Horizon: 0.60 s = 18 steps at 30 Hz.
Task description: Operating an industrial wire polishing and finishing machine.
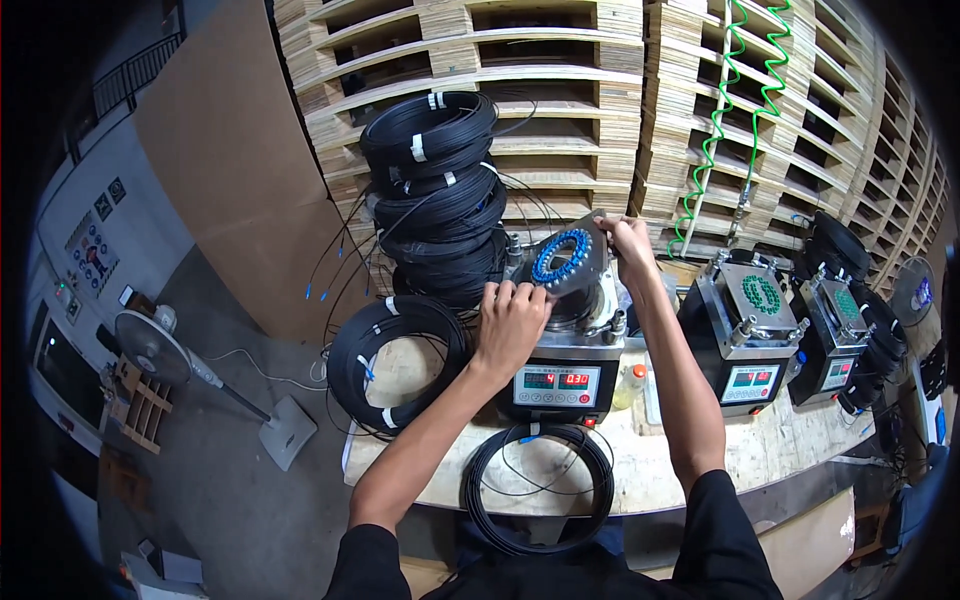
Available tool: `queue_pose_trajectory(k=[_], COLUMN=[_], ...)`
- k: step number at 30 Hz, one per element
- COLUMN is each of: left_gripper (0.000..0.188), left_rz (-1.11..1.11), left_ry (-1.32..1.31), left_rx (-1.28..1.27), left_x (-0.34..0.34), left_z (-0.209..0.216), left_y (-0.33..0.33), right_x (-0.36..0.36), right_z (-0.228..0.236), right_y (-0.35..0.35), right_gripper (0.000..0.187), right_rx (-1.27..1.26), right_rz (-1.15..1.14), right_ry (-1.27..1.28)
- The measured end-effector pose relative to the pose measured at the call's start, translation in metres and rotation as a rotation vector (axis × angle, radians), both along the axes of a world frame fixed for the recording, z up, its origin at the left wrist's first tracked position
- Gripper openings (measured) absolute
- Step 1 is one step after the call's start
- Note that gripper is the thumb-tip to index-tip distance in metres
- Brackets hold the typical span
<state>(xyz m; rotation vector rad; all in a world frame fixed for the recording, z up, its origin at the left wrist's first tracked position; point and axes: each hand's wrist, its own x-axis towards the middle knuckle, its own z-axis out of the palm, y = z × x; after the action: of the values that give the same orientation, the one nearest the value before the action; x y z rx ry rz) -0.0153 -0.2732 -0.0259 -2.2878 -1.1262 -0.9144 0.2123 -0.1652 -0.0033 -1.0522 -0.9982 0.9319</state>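
Observation:
A dark square polishing fixture plate [598, 252] with a ring of blue connectors [574, 270] is held tilted by both my hands above a black-and-metal polishing machine [530, 352]. My left hand [512, 322] has its fingers curled over the near left edge. At the far right corner, my right hand [630, 242] pinches the plate. Red and green digits glow on the machine's front panel [557, 386]. The plate partly hides the machine's top. A black cable coil [482, 492] lies right in front of the machine, at the table's near edge.
Another black coil [350, 365] rests on the wooden table [660, 475], below a tall coil stack [440, 215]. Two similar machines with green connectors, the nearer one [745, 345] and a farther one [835, 345], stand right. Pallets [560, 120] rise behind; a fan [150, 345] stands left.

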Motion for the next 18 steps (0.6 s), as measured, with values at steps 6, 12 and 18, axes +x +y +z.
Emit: queue_pose_trajectory(k=[6,12,18], left_gripper=[0.017,0.021,0.029], left_rz=[0.0,-0.277,-0.272], left_ry=[-0.204,-0.523,-0.684], left_rx=[-0.185,-0.185,-0.263], left_x=[-0.031,-0.042,-0.059], left_z=[0.018,-0.001,-0.02], left_y=[0.025,0.073,0.089], right_x=[-0.05,-0.06,-0.088], right_z=[0.046,0.057,0.061], right_y=[-0.002,0.034,0.04], right_gripper=[0.029,0.045,0.052], right_rx=[-0.078,-0.027,-0.083], right_rz=[-0.203,-0.365,-0.372], right_ry=[-0.259,-0.578,-0.814])
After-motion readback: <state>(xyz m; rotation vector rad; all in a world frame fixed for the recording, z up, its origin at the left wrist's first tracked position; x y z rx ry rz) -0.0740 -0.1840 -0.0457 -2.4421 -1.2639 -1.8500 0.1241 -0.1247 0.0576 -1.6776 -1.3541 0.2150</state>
